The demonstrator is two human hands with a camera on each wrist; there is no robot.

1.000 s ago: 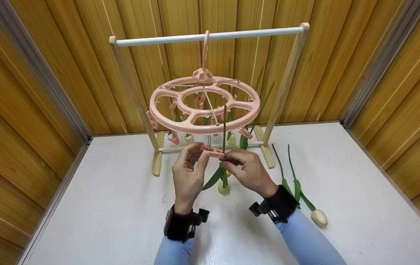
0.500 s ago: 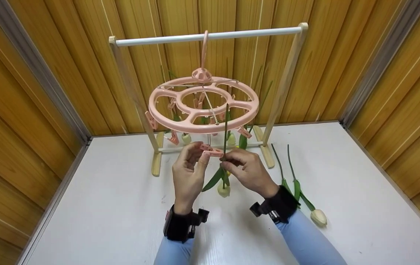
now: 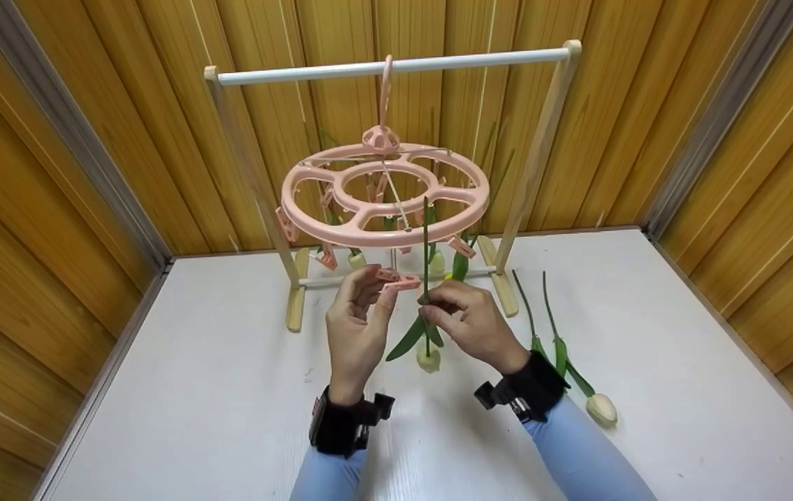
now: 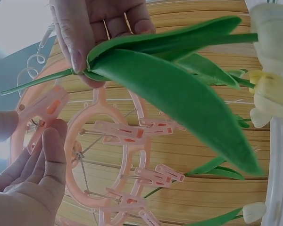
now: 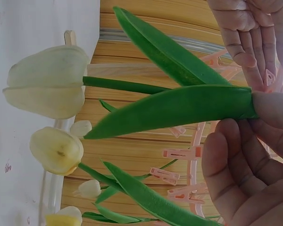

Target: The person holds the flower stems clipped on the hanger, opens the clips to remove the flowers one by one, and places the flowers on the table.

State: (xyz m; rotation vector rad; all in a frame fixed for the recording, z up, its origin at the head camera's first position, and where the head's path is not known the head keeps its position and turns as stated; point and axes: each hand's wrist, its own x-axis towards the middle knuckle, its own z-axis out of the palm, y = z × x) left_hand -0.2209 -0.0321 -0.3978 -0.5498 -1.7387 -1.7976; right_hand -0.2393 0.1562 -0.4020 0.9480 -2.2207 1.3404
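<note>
My left hand (image 3: pixel 358 341) pinches a pink clothespin (image 3: pixel 402 281) between thumb and fingers, below the front rim of a round pink drying hanger (image 3: pixel 375 239). With my right hand (image 3: pixel 471 320) I hold a white tulip (image 3: pixel 428 360) by its stem, near the base of the leaves. The bloom hangs downward and the bare stem points up in front of the hanger's rim. In the left wrist view, the clothespin (image 4: pixel 46 106) lies beside the stem with a gap between them. The right wrist view shows the tulip's pale bloom (image 5: pixel 47 84) and two green leaves.
The hanger hooks over the white bar (image 3: pixel 480 62) of a wooden stand. More clothespins (image 3: pixel 462 246) dangle around it, several tulips (image 5: pixel 56 150) hanging upside down among them. Loose tulips (image 3: pixel 602 410) lie on the white table (image 3: pixel 229 417) at the right. Wood-patterned walls enclose the table.
The tulip has shifted slightly right and down, its stem now apart from the clothespin. The clothespin in my left hand has risen a little. The hanger has swayed slightly.
</note>
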